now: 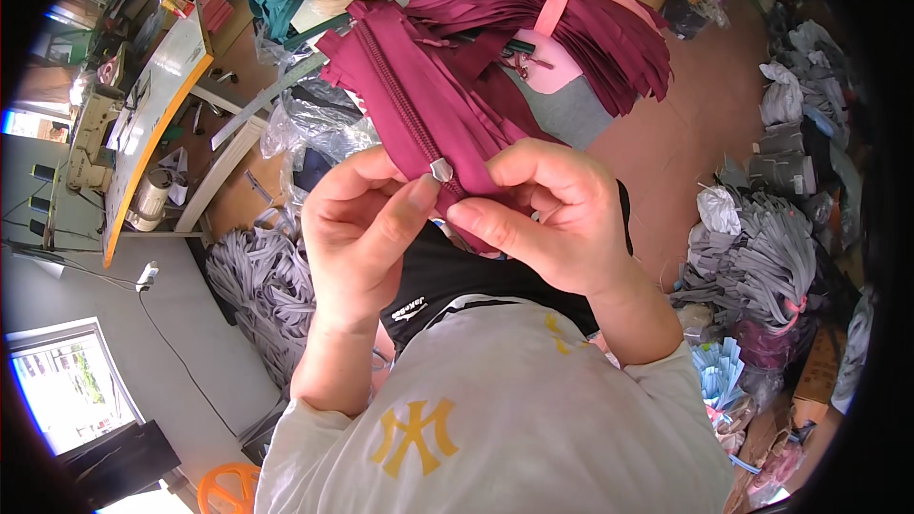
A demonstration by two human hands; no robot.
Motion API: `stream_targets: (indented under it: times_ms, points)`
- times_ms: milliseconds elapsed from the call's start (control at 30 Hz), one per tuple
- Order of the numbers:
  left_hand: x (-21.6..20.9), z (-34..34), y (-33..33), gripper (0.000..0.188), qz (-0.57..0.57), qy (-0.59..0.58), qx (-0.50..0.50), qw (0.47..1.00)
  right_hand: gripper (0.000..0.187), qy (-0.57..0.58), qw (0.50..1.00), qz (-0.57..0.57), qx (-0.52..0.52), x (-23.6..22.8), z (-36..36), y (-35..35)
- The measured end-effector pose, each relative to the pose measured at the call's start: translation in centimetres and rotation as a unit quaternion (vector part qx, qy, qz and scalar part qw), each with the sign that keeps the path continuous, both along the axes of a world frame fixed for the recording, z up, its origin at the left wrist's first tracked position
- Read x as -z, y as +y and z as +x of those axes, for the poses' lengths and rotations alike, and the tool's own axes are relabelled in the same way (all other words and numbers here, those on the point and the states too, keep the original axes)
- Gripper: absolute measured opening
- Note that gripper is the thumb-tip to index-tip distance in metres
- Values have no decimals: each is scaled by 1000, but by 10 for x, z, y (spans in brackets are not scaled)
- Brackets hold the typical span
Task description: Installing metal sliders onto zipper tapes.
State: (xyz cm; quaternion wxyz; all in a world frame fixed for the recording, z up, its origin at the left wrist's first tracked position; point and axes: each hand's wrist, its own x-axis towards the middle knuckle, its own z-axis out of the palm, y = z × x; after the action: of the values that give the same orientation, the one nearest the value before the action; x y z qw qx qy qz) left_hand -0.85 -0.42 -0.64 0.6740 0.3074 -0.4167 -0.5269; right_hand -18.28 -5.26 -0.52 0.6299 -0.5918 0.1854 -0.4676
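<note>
A maroon zipper (400, 95) stretches away from me, its near end pinched between both my hands. Close to that end sits a silver zipper slider (441, 170). My left hand (367, 228) is closed, thumb and forefinger gripping the tape just left of the slider. On the right, my right hand (543, 214) is closed too, its thumb and forefinger on the tape edge beside the teeth. More maroon zippers (486, 105) lie behind the one I hold. What the curled fingers underneath touch is hidden.
A large maroon zipper bundle (562, 29) tied with a pink ribbon (554, 5) lies ahead. Grey zipper bundles (752, 247) are heaped on the right, with another grey pile (257, 276) at left. A sewing table (157, 114) with an orange edge stands left.
</note>
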Motion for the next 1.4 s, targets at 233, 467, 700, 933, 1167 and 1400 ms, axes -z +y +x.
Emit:
stream_targets:
  times_ms: [233, 467, 700, 933, 1167, 1400]
  points:
    - [7, -18, 5, 29, 37, -19, 6, 999, 14, 10, 993, -30, 116, 15, 5, -8]
    - [9, -17, 0, 31, 23, -23, 7, 999, 15, 6, 997, 39, 66, 11, -2, -17]
    - [8, -13, 0, 36, 34, -20, 29, 999, 29, -78, 984, 157, -20, 1, -2, -22]
    - [12, -12, 1, 40, 45, -13, 41, 998, 44, -89, 992, 88, 1, 3, 1, -20]
    - [8, -12, 3, 38, 81, -70, 29, 994, 42, -90, 992, 76, 46, 2, -2, -24]
    - [3, -13, 5, 34, 104, -49, 18, 993, 34, -85, 989, 83, 90, -4, -7, -36]
